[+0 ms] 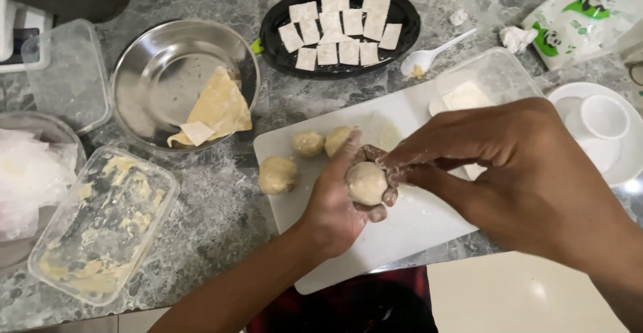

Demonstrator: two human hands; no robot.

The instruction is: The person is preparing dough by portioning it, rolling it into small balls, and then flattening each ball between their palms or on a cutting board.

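Note:
My left hand (335, 202) cups a pale dough ball (366, 183) over a white cutting board (402, 232). My right hand (516, 165) comes in from the right, its floury fingertips pinching the ball's upper right edge. Three finished dough balls lie on the board's left part: one (277, 174) at the edge, one (307, 143) and one (337, 139) partly behind my left thumb. A small white slab (467, 95) rests on the board's far right corner.
A black oval tray (402, 18) with several white square pieces is at the back. A steel bowl (154, 65) holds a dough sheet. A smeared plastic container (100, 226) sits left. White spoon (429, 55), white dishes (603, 125) and a bag (576, 25) stand right.

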